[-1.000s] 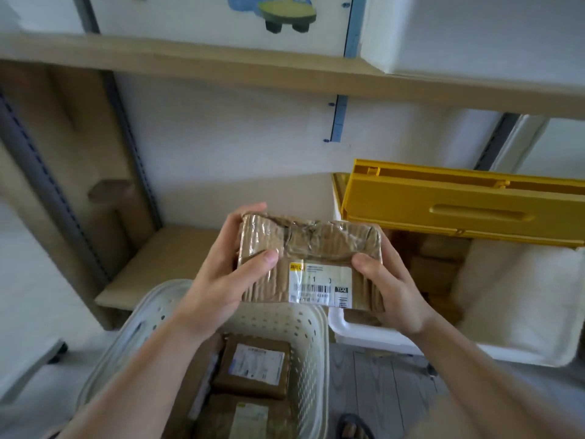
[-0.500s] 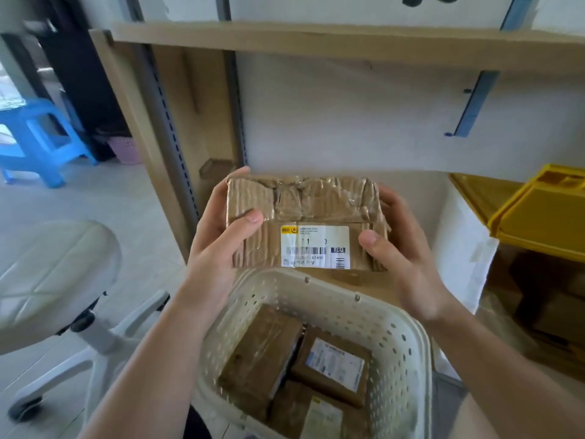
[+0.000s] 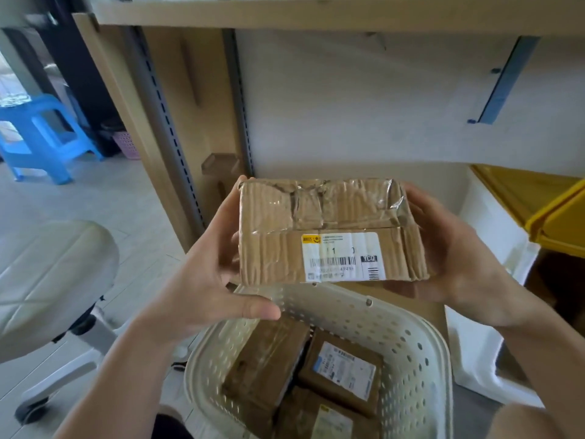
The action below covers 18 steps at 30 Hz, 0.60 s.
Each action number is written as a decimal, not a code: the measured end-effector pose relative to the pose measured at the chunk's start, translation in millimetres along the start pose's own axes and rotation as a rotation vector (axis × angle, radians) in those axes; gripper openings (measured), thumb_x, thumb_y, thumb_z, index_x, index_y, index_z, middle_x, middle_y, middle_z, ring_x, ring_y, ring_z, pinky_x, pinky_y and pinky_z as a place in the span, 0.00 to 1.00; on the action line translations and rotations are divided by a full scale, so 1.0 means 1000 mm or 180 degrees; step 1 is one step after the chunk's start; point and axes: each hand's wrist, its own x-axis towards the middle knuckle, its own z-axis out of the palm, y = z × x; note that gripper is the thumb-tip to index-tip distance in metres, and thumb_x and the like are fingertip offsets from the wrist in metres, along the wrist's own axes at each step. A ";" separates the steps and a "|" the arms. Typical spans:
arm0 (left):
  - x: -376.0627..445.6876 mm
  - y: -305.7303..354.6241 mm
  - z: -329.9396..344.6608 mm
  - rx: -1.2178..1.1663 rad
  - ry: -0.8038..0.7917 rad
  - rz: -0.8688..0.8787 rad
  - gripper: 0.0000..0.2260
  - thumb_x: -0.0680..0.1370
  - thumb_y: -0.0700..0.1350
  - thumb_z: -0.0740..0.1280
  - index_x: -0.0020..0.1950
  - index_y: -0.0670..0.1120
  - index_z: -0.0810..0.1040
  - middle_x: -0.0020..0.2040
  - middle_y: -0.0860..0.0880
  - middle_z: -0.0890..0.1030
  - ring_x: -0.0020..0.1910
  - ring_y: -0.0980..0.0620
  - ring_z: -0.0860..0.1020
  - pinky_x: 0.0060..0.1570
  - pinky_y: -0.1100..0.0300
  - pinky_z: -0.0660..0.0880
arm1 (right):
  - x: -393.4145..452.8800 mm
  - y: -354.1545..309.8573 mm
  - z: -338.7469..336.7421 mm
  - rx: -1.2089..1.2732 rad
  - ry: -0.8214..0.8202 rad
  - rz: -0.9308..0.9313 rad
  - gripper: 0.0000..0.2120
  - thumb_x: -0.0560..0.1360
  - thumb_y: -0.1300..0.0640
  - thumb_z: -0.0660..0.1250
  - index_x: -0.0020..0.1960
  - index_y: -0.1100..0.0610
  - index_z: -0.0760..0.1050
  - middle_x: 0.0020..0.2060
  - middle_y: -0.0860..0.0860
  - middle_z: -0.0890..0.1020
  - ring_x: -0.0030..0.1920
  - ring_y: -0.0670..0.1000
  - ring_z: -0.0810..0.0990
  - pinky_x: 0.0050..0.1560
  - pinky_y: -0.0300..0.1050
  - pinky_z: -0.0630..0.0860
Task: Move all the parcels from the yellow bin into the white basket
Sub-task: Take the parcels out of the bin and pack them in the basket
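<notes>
Head view: left hand (image 3: 202, 280) and right hand (image 3: 456, 255) are gripping a taped cardboard parcel (image 3: 329, 231) above the white basket (image 3: 421, 353).

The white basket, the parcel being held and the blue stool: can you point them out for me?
white basket (image 3: 348, 304), head view: far rim, perforated.
held parcel (image 3: 272, 258), head view: bare cardboard left of its label.
blue stool (image 3: 41, 106), head view: seat top.
</notes>
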 end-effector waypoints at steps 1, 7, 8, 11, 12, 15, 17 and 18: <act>0.000 -0.002 0.001 0.0125 0.0018 -0.0070 0.56 0.67 0.43 0.83 0.84 0.50 0.49 0.75 0.58 0.72 0.73 0.54 0.73 0.65 0.64 0.74 | -0.002 0.000 -0.003 0.0040 -0.0038 0.0027 0.51 0.63 0.52 0.85 0.80 0.51 0.62 0.73 0.49 0.74 0.70 0.56 0.77 0.64 0.63 0.78; 0.001 -0.010 0.008 0.0793 0.0356 0.0238 0.53 0.66 0.38 0.80 0.82 0.55 0.52 0.74 0.71 0.67 0.73 0.65 0.69 0.66 0.72 0.68 | -0.013 -0.001 0.000 -0.0376 -0.0047 0.0091 0.52 0.62 0.55 0.83 0.79 0.45 0.60 0.73 0.44 0.74 0.72 0.52 0.74 0.66 0.59 0.78; 0.001 -0.010 0.008 0.0919 0.0368 0.0335 0.53 0.66 0.36 0.80 0.81 0.57 0.51 0.74 0.71 0.67 0.73 0.65 0.70 0.66 0.72 0.68 | -0.015 -0.001 0.001 -0.0504 -0.0035 0.0070 0.53 0.62 0.54 0.83 0.79 0.46 0.60 0.73 0.43 0.74 0.73 0.50 0.73 0.65 0.57 0.79; 0.001 -0.009 0.008 0.1104 0.0423 0.0473 0.55 0.66 0.31 0.80 0.81 0.60 0.51 0.75 0.70 0.65 0.73 0.63 0.70 0.68 0.69 0.69 | -0.020 -0.002 -0.001 -0.0681 -0.0058 0.0003 0.52 0.63 0.53 0.82 0.80 0.46 0.59 0.73 0.42 0.73 0.74 0.49 0.72 0.63 0.57 0.80; 0.001 -0.008 0.009 0.1046 0.0432 0.0454 0.55 0.67 0.31 0.80 0.80 0.60 0.51 0.76 0.69 0.65 0.74 0.61 0.70 0.67 0.68 0.70 | -0.022 -0.002 -0.002 -0.0634 -0.0080 0.0000 0.50 0.65 0.52 0.82 0.80 0.44 0.60 0.74 0.42 0.72 0.74 0.49 0.72 0.63 0.56 0.80; 0.001 -0.004 0.012 0.0871 0.0438 0.0388 0.52 0.68 0.31 0.79 0.79 0.60 0.54 0.75 0.67 0.68 0.73 0.59 0.72 0.64 0.67 0.73 | -0.024 -0.004 -0.006 -0.0424 -0.0136 0.0023 0.48 0.66 0.43 0.81 0.79 0.37 0.59 0.75 0.41 0.70 0.75 0.48 0.71 0.62 0.52 0.80; 0.002 -0.002 0.013 0.0788 0.0448 0.0373 0.48 0.69 0.34 0.79 0.80 0.56 0.56 0.71 0.67 0.73 0.72 0.58 0.73 0.65 0.66 0.73 | -0.026 -0.005 -0.009 -0.0299 -0.0160 0.0107 0.50 0.64 0.41 0.82 0.79 0.39 0.60 0.76 0.43 0.71 0.75 0.50 0.71 0.63 0.55 0.80; 0.003 -0.002 0.013 0.0738 0.0448 0.0368 0.47 0.70 0.37 0.79 0.81 0.53 0.57 0.71 0.64 0.74 0.72 0.56 0.74 0.66 0.65 0.73 | -0.027 -0.004 -0.011 -0.0214 -0.0192 0.0171 0.50 0.64 0.42 0.83 0.80 0.41 0.60 0.75 0.44 0.71 0.74 0.51 0.72 0.63 0.59 0.80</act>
